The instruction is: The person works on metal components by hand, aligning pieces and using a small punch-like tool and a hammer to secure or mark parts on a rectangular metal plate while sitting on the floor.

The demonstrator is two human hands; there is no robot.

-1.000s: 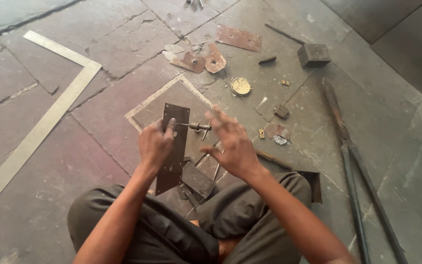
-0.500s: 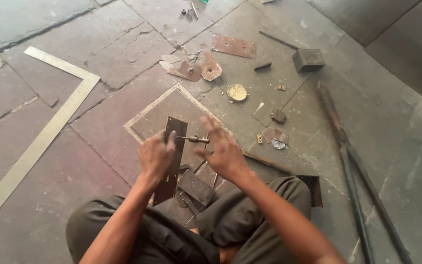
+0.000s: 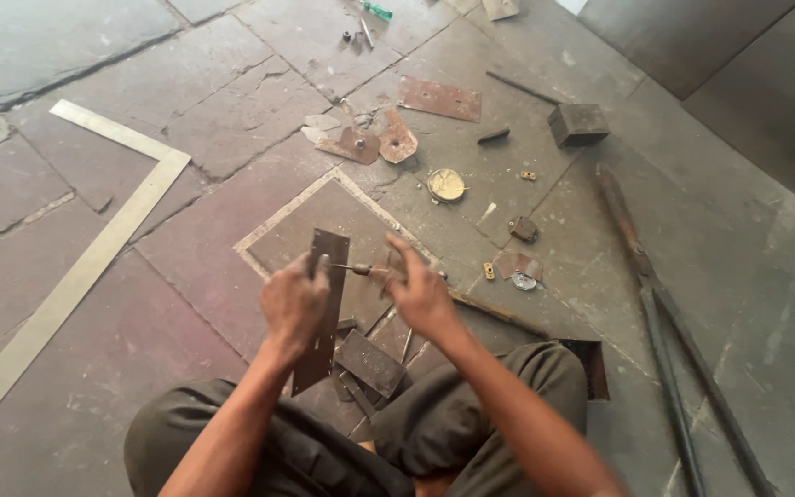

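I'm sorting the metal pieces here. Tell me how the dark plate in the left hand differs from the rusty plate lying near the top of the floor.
The dark plate is held tilted by the left hand, while the rusty plate lies flat on the stone floor. The dark plate looks near-black and narrow; the rusty plate is reddish-brown and broader for its length. The right hand holds a tool against the dark plate; nothing touches the rusty plate. Both are flat rectangular metal pieces.

Metal strip (image 3: 322, 308) upright between hands, over floor (image 3: 232, 110). L-shaped square (image 3: 75, 267) far left. Round lid (image 3: 446, 185) beyond hands. Block (image 3: 578, 123) farther right. Long-handled cutter (image 3: 664, 313) along right side.
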